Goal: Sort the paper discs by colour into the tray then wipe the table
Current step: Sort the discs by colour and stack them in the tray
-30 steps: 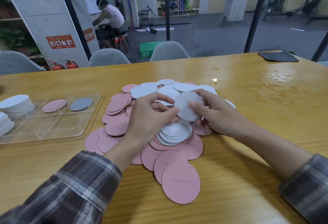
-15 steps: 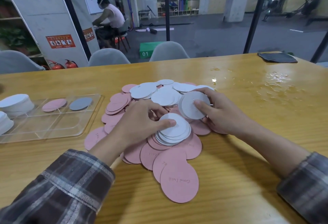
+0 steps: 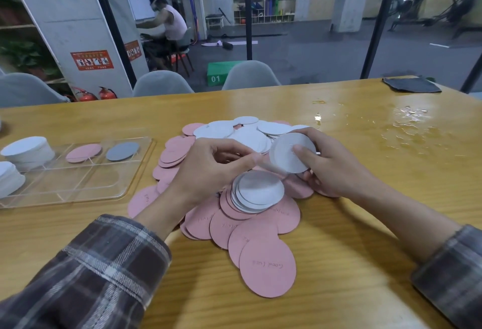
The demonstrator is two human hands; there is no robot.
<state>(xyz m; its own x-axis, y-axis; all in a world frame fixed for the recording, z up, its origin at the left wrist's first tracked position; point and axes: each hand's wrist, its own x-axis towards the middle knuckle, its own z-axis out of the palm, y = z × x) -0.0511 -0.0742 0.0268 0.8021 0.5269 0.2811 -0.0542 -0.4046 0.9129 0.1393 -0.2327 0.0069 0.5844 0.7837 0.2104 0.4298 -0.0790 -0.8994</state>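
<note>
A heap of pink discs (image 3: 267, 266) and white discs (image 3: 247, 137) lies in the middle of the wooden table (image 3: 365, 263). A small stack of white discs (image 3: 259, 192) rests on the pink ones. My right hand (image 3: 336, 169) grips a few white discs (image 3: 287, 153), held tilted up above the heap. My left hand (image 3: 208, 169) has its fingers curled, and its thumb and fingertips pinch the blurred lower left edge of one held white disc. The clear tray (image 3: 78, 193) at the left holds white stacks (image 3: 26, 150), one pink disc (image 3: 83, 152) and one grey disc (image 3: 122, 150).
A dark grey cloth (image 3: 412, 84) lies at the table's far right corner. Wet patches (image 3: 409, 122) shine on the right part of the table. Grey chair backs (image 3: 250, 75) stand behind the far edge. A person sits far off beyond the glass.
My left hand laid a white disc on the small stack, then rose back to the discs in my right hand. My right hand stayed almost still.
</note>
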